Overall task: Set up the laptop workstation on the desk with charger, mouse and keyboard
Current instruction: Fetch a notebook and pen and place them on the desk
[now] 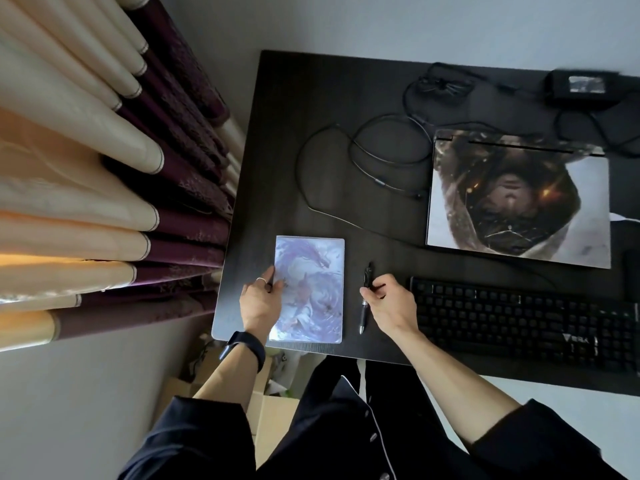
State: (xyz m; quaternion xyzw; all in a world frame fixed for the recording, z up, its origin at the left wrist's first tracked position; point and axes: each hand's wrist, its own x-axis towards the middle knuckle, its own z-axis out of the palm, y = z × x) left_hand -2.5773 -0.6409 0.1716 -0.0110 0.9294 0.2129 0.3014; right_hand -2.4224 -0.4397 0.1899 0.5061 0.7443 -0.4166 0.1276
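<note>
A closed laptop [519, 199] with a printed picture on its lid lies at the right of the dark desk [287, 140]. Behind it sit the charger brick [581, 88] and its black cable [381, 147], looped loosely across the desk. A black keyboard [519, 320] lies along the front edge. My left hand [261, 299] holds the left edge of a pale notebook [311, 271], thumb on its cover. My right hand [389, 299] pinches a black pen [365, 296] that lies just left of the keyboard.
Cream and purple curtains [114, 188] hang close along the desk's left side. Cardboard boxes [273, 410] stand on the floor under the desk's front left corner. A dark object [632, 278] shows at the right frame edge beside the keyboard.
</note>
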